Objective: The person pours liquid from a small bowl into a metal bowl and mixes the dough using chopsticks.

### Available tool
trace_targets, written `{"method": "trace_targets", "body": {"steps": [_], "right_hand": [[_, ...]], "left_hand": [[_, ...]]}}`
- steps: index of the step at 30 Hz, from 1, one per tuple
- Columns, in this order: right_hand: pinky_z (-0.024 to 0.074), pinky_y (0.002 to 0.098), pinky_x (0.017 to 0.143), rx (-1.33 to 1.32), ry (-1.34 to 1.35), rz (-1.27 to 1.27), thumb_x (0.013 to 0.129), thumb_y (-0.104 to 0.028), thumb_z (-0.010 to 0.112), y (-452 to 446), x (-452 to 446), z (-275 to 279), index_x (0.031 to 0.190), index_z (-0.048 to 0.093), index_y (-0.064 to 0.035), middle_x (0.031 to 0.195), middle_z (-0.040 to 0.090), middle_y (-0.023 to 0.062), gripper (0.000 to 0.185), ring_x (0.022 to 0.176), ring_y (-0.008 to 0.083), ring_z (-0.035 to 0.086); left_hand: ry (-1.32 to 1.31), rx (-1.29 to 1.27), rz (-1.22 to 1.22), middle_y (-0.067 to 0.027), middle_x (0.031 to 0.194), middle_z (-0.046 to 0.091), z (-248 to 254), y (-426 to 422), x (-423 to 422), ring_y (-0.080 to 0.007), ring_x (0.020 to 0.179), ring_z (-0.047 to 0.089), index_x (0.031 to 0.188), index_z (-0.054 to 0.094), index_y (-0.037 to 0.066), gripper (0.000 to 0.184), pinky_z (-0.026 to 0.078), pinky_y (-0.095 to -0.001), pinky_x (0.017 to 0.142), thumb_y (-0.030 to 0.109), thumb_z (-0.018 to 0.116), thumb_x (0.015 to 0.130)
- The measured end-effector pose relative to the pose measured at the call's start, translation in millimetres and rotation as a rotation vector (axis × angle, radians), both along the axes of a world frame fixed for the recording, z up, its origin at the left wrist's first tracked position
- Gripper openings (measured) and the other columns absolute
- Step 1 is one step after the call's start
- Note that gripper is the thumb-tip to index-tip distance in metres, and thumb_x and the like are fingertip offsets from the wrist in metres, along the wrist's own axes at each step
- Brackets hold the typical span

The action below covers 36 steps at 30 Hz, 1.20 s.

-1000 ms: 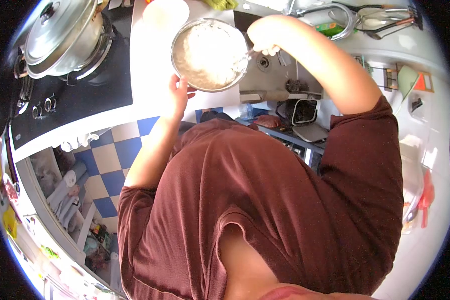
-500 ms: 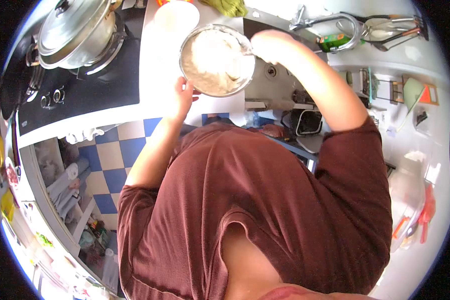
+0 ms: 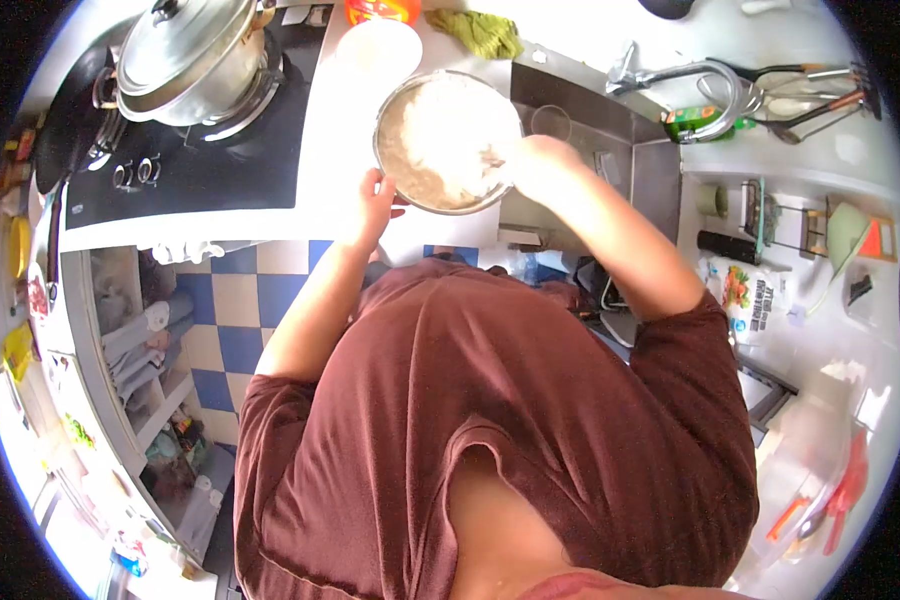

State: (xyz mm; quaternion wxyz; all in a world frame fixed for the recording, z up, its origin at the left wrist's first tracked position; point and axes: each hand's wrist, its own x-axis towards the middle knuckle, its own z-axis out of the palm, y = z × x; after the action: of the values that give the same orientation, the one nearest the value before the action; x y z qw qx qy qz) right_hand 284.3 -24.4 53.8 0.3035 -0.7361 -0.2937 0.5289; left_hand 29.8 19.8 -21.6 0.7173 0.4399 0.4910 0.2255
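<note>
A round metal bowl (image 3: 379, 150) with a pale, lumpy, dough-like mixture (image 3: 445, 140) in it sits on the white counter at the top middle. My left hand (image 3: 374, 208) holds the bowl's lower left rim, thumb up at the edge and fingers below. At the right rim is my right hand (image 3: 542, 168), closed and slightly blurred, around a utensil whose end (image 3: 498, 160) dips into the mixture. Its handle is hidden by the hand. Glare washes out part of the mixture.
A lidded pot (image 3: 185, 85) stands on the black hob (image 3: 220, 180) at left. Behind the bowl are a white plate (image 3: 378, 48) and a green cloth (image 3: 477, 33). The sink (image 3: 610, 125) with its faucet (image 3: 735, 95) lies right, utensils (image 3: 815, 105) beyond.
The whole view has shifted, so the counter things appear lower and further right. My right hand has moved down along the bowl's right side with the utensil. My left hand keeps its hold.
</note>
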Motion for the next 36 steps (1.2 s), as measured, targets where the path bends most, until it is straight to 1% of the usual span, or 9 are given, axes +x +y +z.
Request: {"method": "trace_targets", "body": {"steps": [1, 5, 8, 15, 18, 22, 24, 30, 36], "right_hand": [[0.0468, 0.0333, 0.064, -0.029, 0.329, -0.274, 0.080, -0.016, 0.047, 1, -7, -10, 0.085, 0.062, -0.0019, 0.075, 0.061, 0.0129, 0.021, 0.069, 0.0247, 0.058], [0.0449, 0.0256, 0.052, -0.213, -0.104, 0.448, 0.082, -0.019, 0.051, 31, -9, 74, 0.090, 0.060, -0.0016, 0.072, 0.057, 0.0056, 0.021, 0.064, 0.0109, 0.051], [0.0460, 0.0229, 0.060, 0.227, -0.152, 0.627, 0.082, -0.010, 0.054, 18, 15, 91, 0.090, 0.058, -0.0001, 0.075, 0.058, 0.0020, 0.014, 0.067, 0.0090, 0.053], [0.0449, 0.0229, 0.059, 0.520, 0.183, -0.163, 0.082, -0.016, 0.059, 6, 0, -6, 0.085, 0.057, -0.0029, 0.073, 0.055, 0.0004, 0.014, 0.066, 0.0083, 0.053], [0.0399, 0.0209, 0.059, 0.634, -0.025, -0.270, 0.084, -0.014, 0.056, 16, -5, -26, 0.080, 0.055, -0.0060, 0.074, 0.054, -0.0009, 0.009, 0.068, 0.0075, 0.050], [0.0390, 0.0223, 0.061, 0.721, 0.655, -0.537, 0.084, -0.016, 0.051, 30, -20, -25, 0.083, 0.055, -0.0045, 0.070, 0.051, -0.0017, 0.013, 0.066, 0.0092, 0.047], [0.0373, 0.0229, 0.059, 0.653, 0.585, -0.335, 0.086, -0.019, 0.049, 27, -20, -29, 0.083, 0.055, -0.0037, 0.067, 0.050, -0.0006, 0.017, 0.062, 0.0089, 0.045], [0.0373, 0.0216, 0.058, 0.567, 0.070, 0.011, 0.089, -0.022, 0.047, 21, -2, -4, 0.089, 0.057, -0.0020, 0.067, 0.052, 0.0008, 0.022, 0.064, 0.0082, 0.047], [0.0414, 0.0222, 0.064, 0.477, -0.135, 0.147, 0.084, -0.014, 0.056, 2, 0, 13, 0.089, 0.060, 0.0013, 0.077, 0.058, 0.0022, 0.017, 0.070, 0.0069, 0.050]], "left_hand": [[0.006, 0.005, -0.001, -0.0086, 0.084, 0.056, -1, 0, -1, -0.0184, 0.073, 0.061, 0.091, 0.046, 0.003, 0.018, 0.052, -0.0300, 0.059, 0.020, 0.043, 0.089], [0.039, -0.011, -0.036, -0.0079, 0.084, 0.056, 2, 3, -3, -0.0183, 0.075, 0.060, 0.091, 0.048, 0.003, 0.019, 0.052, -0.0315, 0.062, 0.022, 0.043, 0.090], [0.053, -0.008, -0.041, -0.0078, 0.086, 0.056, 4, 4, -3, -0.0178, 0.078, 0.059, 0.092, 0.048, 0.004, 0.020, 0.052, -0.0316, 0.064, 0.023, 0.043, 0.090], [0.091, -0.073, -0.035, -0.0052, 0.086, 0.056, 0, 4, -8, -0.0156, 0.080, 0.058, 0.093, 0.048, 0.006, 0.023, 0.050, -0.0307, 0.067, 0.028, 0.044, 0.090], [0.198, -0.007, 0.069, -0.0048, 0.085, 0.055, -1, 4, -5, -0.0149, 0.081, 0.056, 0.093, 0.048, 0.006, 0.023, 0.050, -0.0316, 0.066, 0.029, 0.046, 0.090], [0.342, 0.267, 0.276, -0.0052, 0.087, 0.054, -7, 12, 13, -0.0142, 0.083, 0.055, 0.095, 0.048, 0.005, 0.024, 0.049, -0.0306, 0.068, 0.028, 0.049, 0.088], [0.425, 0.432, 0.277, -0.0051, 0.089, 0.053, -7, 24, 18, -0.0139, 0.085, 0.054, 0.096, 0.048, 0.004, 0.026, 0.048, -0.0297, 0.068, 0.028, 0.051, 0.088], [0.249, 0.100, 0.339, -0.0040, 0.093, 0.053, 16, 44, 6, -0.0127, 0.082, 0.054, 0.100, 0.049, 0.004, 0.027, 0.045, -0.0267, 0.069, 0.027, 0.053, 0.086], [0.334, 0.250, 0.344, -0.0004, 0.076, 0.052, -5, 21, 9, -0.0075, 0.062, 0.049, 0.091, 0.050, 0.007, 0.025, 0.039, -0.0225, 0.051, 0.031, 0.048, 0.088]]}}
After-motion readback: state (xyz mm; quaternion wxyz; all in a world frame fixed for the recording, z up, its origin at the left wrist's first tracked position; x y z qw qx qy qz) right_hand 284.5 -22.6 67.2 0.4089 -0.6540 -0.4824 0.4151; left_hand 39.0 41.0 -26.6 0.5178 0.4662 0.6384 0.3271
